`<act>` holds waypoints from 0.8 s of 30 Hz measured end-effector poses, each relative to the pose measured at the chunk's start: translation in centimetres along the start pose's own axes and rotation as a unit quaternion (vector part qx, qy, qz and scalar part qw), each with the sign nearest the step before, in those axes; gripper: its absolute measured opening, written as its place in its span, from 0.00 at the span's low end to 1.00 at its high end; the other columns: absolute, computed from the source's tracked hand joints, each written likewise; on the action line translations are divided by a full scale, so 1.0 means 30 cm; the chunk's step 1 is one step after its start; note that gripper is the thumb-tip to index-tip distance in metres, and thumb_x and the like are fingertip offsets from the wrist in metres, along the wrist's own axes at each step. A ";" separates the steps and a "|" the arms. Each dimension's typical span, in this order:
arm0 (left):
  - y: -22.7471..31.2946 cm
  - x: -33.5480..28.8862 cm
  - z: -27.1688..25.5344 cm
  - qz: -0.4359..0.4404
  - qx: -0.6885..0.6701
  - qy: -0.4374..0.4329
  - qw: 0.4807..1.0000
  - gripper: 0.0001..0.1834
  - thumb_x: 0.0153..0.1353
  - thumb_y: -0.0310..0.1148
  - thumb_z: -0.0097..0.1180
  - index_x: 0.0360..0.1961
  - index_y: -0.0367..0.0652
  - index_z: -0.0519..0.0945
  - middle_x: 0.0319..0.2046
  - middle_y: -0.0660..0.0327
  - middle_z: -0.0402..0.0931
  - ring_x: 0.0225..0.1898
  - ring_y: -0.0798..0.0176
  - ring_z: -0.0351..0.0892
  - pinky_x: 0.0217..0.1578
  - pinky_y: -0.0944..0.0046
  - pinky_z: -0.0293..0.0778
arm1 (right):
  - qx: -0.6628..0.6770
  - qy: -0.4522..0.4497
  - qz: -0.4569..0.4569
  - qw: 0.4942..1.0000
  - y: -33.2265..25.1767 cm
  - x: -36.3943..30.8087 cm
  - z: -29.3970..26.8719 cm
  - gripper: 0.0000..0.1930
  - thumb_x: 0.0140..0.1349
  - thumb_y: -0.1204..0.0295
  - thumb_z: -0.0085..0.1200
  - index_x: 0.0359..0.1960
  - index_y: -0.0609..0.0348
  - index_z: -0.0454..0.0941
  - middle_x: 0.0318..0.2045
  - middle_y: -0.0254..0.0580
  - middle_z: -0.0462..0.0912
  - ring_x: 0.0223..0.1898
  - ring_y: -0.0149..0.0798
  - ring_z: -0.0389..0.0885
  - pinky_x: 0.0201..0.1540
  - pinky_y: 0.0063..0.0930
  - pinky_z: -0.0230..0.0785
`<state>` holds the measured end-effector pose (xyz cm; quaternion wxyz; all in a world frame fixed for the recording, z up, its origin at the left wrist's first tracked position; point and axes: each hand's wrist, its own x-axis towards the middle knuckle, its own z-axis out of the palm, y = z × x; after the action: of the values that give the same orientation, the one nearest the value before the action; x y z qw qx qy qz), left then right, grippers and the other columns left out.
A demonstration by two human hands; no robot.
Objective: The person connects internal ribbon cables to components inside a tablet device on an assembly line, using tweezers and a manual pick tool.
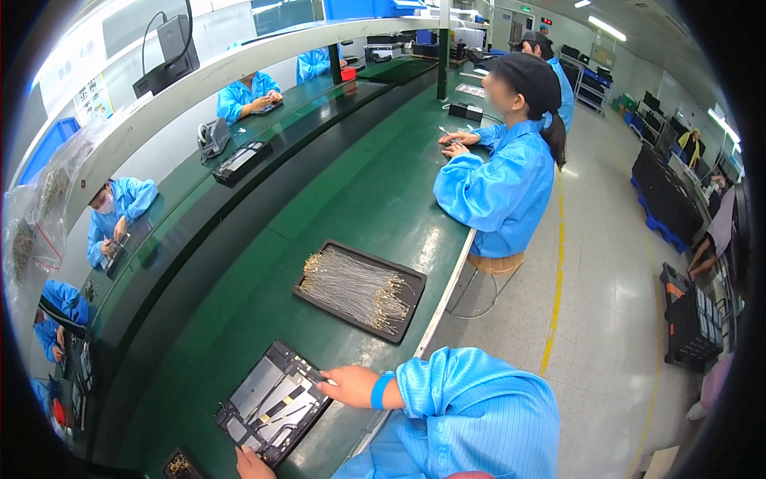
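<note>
We steady the opened tablet chassis (pixel 274 401) near the bench's (pixel 375 199) front edge — right hand (pixel 351 385) flat on its far corner, left hand (pixel 254 463) gripping its near edge — probably positioning it before cable fitting.

A dark tray (pixel 408 307) of gold-tipped wires (pixel 355 287) on the green bench (pixel 359 199), blue-coated co-worker (pixel 503 188) seated beyond.

My right hand (pixel 351 385) reaches out to the left, palm down, fingers loosely extended, a blue band at the wrist. My left hand (pixel 254 463) sits low, only partly visible.
</note>
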<state>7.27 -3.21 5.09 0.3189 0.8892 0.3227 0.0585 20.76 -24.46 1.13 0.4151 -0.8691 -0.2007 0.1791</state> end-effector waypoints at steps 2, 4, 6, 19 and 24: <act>0.015 -0.012 -0.002 -0.005 -0.033 0.000 0.999 0.20 0.58 0.36 0.35 0.42 0.26 0.65 0.37 0.35 0.66 0.40 0.42 0.66 0.42 0.60 0.60 | 0.004 0.007 -0.005 1.000 0.004 0.001 0.005 0.22 0.53 0.57 0.39 0.42 0.64 0.69 0.35 0.55 0.73 0.38 0.52 0.70 0.42 0.37 0.62; 0.012 -0.017 0.004 0.006 -0.076 0.010 0.997 0.20 0.58 0.36 0.36 0.42 0.26 0.65 0.37 0.36 0.67 0.39 0.43 0.67 0.42 0.61 0.61 | 0.007 0.012 -0.012 1.000 0.010 0.002 0.019 0.22 0.53 0.57 0.39 0.41 0.64 0.69 0.35 0.55 0.73 0.38 0.52 0.70 0.42 0.37 0.62; -0.001 -0.015 0.011 -0.014 -0.059 0.014 0.998 0.20 0.58 0.36 0.36 0.42 0.26 0.65 0.37 0.37 0.67 0.39 0.44 0.67 0.42 0.61 0.60 | 0.006 0.050 -0.025 0.998 0.015 0.006 0.037 0.22 0.53 0.57 0.39 0.41 0.64 0.70 0.35 0.55 0.73 0.37 0.53 0.71 0.42 0.38 0.62; -0.116 0.024 0.097 0.003 -0.093 0.184 0.978 0.19 0.58 0.37 0.37 0.30 0.27 0.70 0.26 0.48 0.71 0.28 0.55 0.67 0.32 0.64 0.63 | 0.370 -0.210 0.241 0.872 -0.005 0.051 -0.064 0.24 0.51 0.48 0.42 0.39 0.54 0.70 0.16 0.30 0.63 0.13 0.26 0.57 0.13 0.19 0.51; -0.109 0.026 0.092 -0.025 -0.091 0.198 0.976 0.20 0.58 0.38 0.38 0.19 0.29 0.67 0.15 0.55 0.65 0.18 0.61 0.58 0.21 0.63 0.57 | 0.391 -0.278 0.255 0.839 0.015 0.044 -0.049 0.25 0.49 0.48 0.45 0.39 0.57 0.68 0.21 0.32 0.67 0.16 0.26 0.61 0.13 0.19 0.53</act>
<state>6.97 -2.27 0.85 0.3297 0.8188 0.3952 0.2542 22.68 -25.02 1.46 0.5870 -0.5683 0.0072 0.5765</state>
